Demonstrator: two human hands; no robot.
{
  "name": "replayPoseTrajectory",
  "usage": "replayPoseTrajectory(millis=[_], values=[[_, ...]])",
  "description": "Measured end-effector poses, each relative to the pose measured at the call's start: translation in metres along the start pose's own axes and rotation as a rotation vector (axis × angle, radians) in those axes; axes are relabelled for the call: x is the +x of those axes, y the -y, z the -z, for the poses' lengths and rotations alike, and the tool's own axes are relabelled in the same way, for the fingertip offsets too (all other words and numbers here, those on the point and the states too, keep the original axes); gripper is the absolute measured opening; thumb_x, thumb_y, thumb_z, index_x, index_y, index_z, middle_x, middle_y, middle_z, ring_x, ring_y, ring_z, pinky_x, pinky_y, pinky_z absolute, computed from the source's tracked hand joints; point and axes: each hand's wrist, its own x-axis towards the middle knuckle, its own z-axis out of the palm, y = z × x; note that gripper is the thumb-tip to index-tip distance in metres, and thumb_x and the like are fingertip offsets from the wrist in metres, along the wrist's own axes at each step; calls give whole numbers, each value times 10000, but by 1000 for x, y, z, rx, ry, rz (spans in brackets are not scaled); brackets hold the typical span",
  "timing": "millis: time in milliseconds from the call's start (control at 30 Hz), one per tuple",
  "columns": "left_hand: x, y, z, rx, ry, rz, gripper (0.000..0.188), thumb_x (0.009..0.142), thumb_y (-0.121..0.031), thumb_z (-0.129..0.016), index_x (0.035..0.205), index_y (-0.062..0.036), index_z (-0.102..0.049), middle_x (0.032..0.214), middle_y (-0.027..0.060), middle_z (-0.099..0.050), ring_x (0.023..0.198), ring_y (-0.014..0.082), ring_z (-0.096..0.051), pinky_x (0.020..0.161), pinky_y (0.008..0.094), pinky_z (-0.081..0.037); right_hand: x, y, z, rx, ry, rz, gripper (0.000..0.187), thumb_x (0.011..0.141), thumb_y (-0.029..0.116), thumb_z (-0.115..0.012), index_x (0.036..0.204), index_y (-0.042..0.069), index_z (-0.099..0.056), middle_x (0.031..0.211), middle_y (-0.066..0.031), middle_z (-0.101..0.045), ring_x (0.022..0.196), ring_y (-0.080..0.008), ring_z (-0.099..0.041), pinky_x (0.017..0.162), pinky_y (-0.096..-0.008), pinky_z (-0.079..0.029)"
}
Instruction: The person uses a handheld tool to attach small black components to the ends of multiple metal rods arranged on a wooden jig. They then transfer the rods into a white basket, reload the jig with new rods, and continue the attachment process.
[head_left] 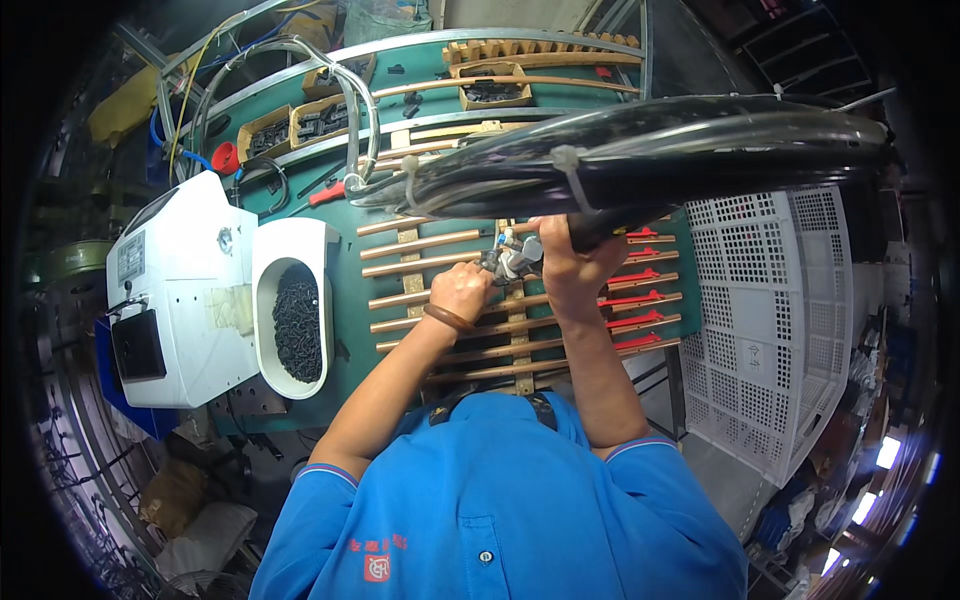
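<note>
My right hand [575,265] is wrapped round the black grip of a hand-held power tool [520,258], whose metal head points left and down. A thick bundle of black and clear hoses [640,165], bound with cable ties, hangs over that hand and hides part of the grip. My left hand [462,292], with a brown bangle on its wrist, is closed just beside the tool's head. What its fingertips hold is hidden. Below both hands lie several copper-coloured rods [400,321] across wooden supports [410,262]; red clips [640,300] sit at their right ends.
To the left, a white machine [185,290] stands beside an oval white tray [318,240] of small black screws. A red-handled tool [327,194] lies behind. Boxes of black parts [320,122] sit on the green table's [345,225] far side. White perforated crates [760,320] stand right.
</note>
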Motion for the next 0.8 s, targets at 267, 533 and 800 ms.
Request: replayPoseTrajectory(millis=[267,533,800], values=[[0,-2,2,-15,53,24,144,737,-239,-691,713,-107,-640,741,70,-610,734,239,-622,588,385,-519,0,-5,3,-67,-10,54,312,791,-86,-623,1076,-26,-510,864,-40,-579,705,-65,-567,615,-204,-504],[2,1,2,-23,56,24,323,761,-384,-679,664,-75,-671,653,129,-632,669,304,-639,576,417,-521,-3,1,-1,-162,-21,172,249,789,-58,-632,1017,-28,-536,818,-37,-595,654,-75,-570,566,-218,-502],[2,3,-3,-109,6,63,294,763,-364,-683,836,-80,-669,809,140,-661,774,321,-643,644,438,-517,-4,9,-13,-304,18,399,177,771,-94,-622,849,16,-508,600,33,-499,498,-28,-473,478,-197,-422]])
